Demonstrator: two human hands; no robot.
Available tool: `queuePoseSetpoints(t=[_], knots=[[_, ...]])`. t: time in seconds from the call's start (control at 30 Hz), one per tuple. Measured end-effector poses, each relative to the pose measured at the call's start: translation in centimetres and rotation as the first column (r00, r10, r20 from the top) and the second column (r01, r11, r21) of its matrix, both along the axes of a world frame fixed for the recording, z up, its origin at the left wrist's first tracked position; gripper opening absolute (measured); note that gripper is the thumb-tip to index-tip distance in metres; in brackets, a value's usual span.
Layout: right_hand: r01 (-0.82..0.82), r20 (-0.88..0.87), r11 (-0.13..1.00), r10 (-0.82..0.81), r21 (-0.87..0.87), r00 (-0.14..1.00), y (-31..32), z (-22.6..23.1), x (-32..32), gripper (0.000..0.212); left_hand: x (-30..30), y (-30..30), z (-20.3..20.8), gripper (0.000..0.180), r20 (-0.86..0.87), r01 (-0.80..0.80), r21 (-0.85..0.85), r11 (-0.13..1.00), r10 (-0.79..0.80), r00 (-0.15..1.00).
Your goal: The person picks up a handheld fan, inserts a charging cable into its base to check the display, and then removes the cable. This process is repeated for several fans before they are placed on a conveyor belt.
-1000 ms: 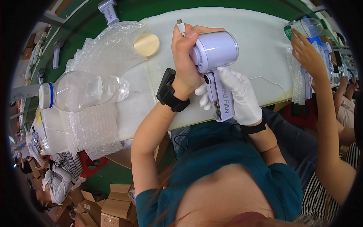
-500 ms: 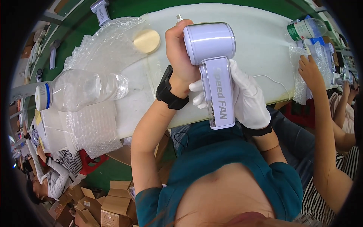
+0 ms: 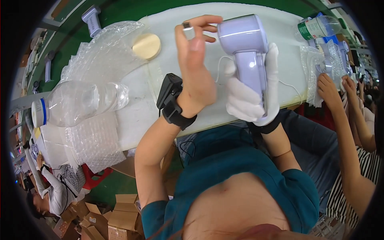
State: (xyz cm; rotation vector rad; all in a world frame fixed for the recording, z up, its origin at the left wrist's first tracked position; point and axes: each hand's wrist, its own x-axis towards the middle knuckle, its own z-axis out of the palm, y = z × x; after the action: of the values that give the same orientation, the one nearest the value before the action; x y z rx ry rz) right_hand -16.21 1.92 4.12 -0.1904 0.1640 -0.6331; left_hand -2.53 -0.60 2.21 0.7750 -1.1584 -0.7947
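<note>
My right hand (image 3: 250, 100), in a white glove, grips the handle of a lilac hand-held device (image 3: 246, 48) with a rounded head and holds it upright over the white table (image 3: 280, 48). My bare left hand (image 3: 194, 76), with a black watch on its wrist, is raised just left of the device. Its thumb and fingers pinch a small grey plug (image 3: 188, 31). A thin white cable (image 3: 290, 89) trails across the table behind the device.
A clear plastic bottle (image 3: 80, 104) lies on bubble wrap (image 3: 96, 140) at the left. A tan round disc (image 3: 146, 46) sits farther back. A co-worker's hands (image 3: 334, 84) handle wrap at the right near a green-labelled bottle (image 3: 316, 26). Cardboard boxes (image 3: 120, 218) stand on the floor.
My left hand has let go of the device's head and lifted the small plug beside it. My right hand has turned the device so its plain back faces me.
</note>
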Motion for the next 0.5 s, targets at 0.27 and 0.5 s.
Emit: queuePoseSetpoints(t=[0.27, 0.5], knots=[[0.000, 0.378, 0.998, -0.026, 0.069, 0.925, -1.0, -1.3, -0.9, 0.074, -0.6, 2.1, 1.3, 0.033, -0.165, 0.100, 0.087, 0.991, -0.085, 0.983], [0.354, -0.018, 0.928, -0.355, 0.112, 0.935, -0.6, 0.4, -0.4, 0.063, -0.6, 2.9, 0.2, 0.018, 0.128, 0.196, -0.252, 0.948, -0.168, 0.977]])
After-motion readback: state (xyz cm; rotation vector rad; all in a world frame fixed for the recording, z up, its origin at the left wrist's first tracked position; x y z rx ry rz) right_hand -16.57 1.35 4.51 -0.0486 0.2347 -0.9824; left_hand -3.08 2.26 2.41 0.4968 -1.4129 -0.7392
